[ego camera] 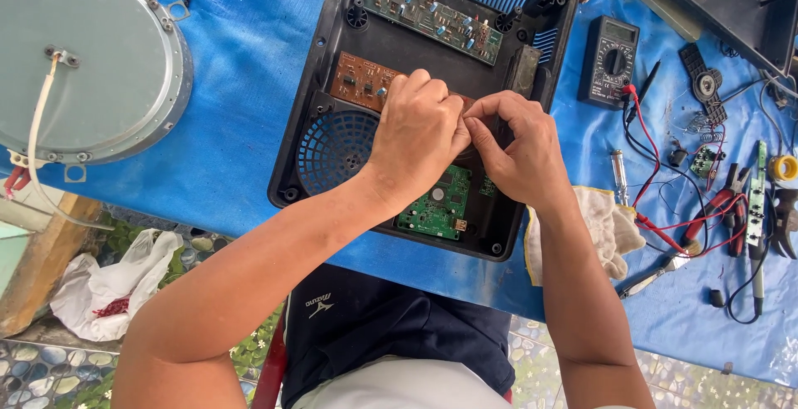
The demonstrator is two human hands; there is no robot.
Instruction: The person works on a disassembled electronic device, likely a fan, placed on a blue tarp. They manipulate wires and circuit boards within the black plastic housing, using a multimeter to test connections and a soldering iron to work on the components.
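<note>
Both hands meet over the middle of a black plastic casing (307,118) lying open on the blue-covered table (241,60). His left hand (418,130) is curled shut, knuckles up, fingertips pinched together against those of the right hand (515,147), which is likewise closed in a pinch. Whatever small part they grip between them is hidden under the fingers; I cannot tell what it is.

Just at ten o'clock from the left hand a brown circuit board (359,79) pokes out from beneath the knuckles. At six o'clock from the hands, near the casing's lower edge, sits a green circuit board (436,205). At twelve o'clock, along the casing's top, lies a long board with many small components (428,17). A round fan grille (332,150) is moulded into the casing at nine o'clock from the hands.

Off to nine o'clock on the table rests a round metal heating plate (83,60) with a white wire. At two o'clock stands a black multimeter (609,61), its red leads trailing down. A dirty cloth (603,222) lies just beside the right wrist, and pliers (731,201) lie at three o'clock.
</note>
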